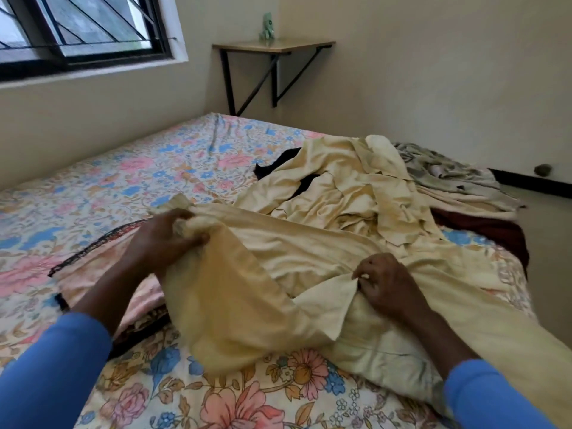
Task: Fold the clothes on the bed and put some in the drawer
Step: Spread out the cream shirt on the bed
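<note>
A large pale yellow garment (278, 258) lies crumpled across the bed (148, 168), which has a floral sheet. My left hand (167, 239) grips a bunched part of the yellow cloth at its left edge, lifted a little. My right hand (383, 283) pinches a loose flap of the same cloth lower right. A folded pink garment with black lace trim (93, 267) lies under my left forearm. Black cloth (278, 165) peeks from under the yellow pile. No drawer is in view.
A grey patterned garment (445, 171) and a dark red one (483, 230) lie at the bed's right edge. A wall-mounted shelf (272, 46) with a small green object stands in the far corner. A window (83, 29) is at upper left; floor shows at right.
</note>
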A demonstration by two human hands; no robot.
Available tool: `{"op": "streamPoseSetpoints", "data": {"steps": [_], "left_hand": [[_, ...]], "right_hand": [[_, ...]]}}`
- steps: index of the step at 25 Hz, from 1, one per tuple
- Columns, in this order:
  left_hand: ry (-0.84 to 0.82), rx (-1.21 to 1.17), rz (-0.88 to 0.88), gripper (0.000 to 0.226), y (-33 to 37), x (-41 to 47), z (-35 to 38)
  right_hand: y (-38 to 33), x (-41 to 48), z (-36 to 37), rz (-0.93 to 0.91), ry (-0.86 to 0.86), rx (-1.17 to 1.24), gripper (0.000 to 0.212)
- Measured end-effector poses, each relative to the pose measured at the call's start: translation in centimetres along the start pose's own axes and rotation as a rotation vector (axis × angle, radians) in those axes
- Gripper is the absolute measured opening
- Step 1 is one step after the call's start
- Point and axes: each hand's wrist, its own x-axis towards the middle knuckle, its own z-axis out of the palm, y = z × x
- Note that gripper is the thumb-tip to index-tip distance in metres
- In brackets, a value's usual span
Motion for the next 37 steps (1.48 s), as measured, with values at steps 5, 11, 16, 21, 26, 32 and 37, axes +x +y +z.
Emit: {"op": "streamPoseSetpoints", "data": {"steps": [5, 11, 16, 21, 26, 32, 37], "left_hand": [[0.237, 0.159, 0.027, 0.064, -0.1, 9.0, -5.0], [0.089, 0.352, -0.111, 0.067, -4.6, 18.8, -1.5], [-0.029, 0.372, -0.205, 0.064, -10.9, 20.9, 3.6], [0.028, 0.332, -0.198, 0.072, -12.1, 20.6, 4.7], [0.007, -0.212, -0.298, 0.059, -11.7, 20.3, 2.1], [-0.11, -0.191, -0.335, 0.047, -7.3, 18.8, -2.4], [-0.061, -0.589, -0.203, 0.041, 3.2, 14.3, -3.7]], "right_hand": [[-1.0, 6.4, -1.7, 0.213, 0.06, 0.087, 0.009], [-1.0, 6.8, 6.3, 0.276, 0.122, -0.187, 0.026], [-1.1, 7.7, 6.6, 0.236, 0.37, -0.152, 0.027], [0.2, 10.2, 4.9, 0.182, 0.419, -0.216, 0.025], [0.3, 9.3, 6.8, 0.181, 0.273, -0.388, 0.029], [-6.4, 5.8, 6.6, 0.214, 0.341, 0.044, 0.007], [-6.5, 3.7, 4.9, 0.37, 0.263, 0.689, 0.016]]}}
